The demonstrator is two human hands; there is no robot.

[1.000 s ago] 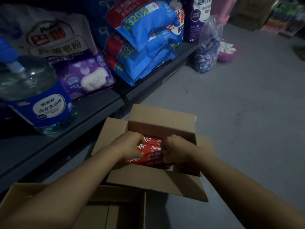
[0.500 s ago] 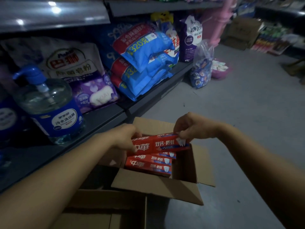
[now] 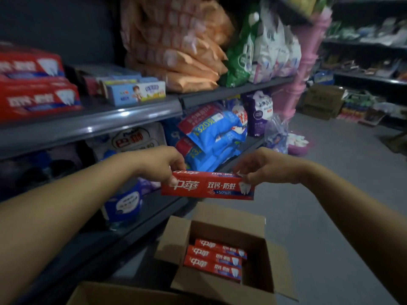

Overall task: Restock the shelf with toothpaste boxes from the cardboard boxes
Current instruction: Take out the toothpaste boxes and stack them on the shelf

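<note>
Now both hands hold one red toothpaste box (image 3: 208, 186) level in air, above open cardboard box (image 3: 222, 254) on floor. Left hand (image 3: 161, 165) grip pinches left end; right hand (image 3: 262, 167) grip pinches right end. More red toothpaste boxes (image 3: 214, 259) lie inside carton. Matching red boxes (image 3: 36, 84) sit on upper shelf (image 3: 92, 123) at left.

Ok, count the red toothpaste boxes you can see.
6. One held between the left hand and right hand; three in the open carton; two stacked on the shelf. More may lie hidden underneath.
</note>
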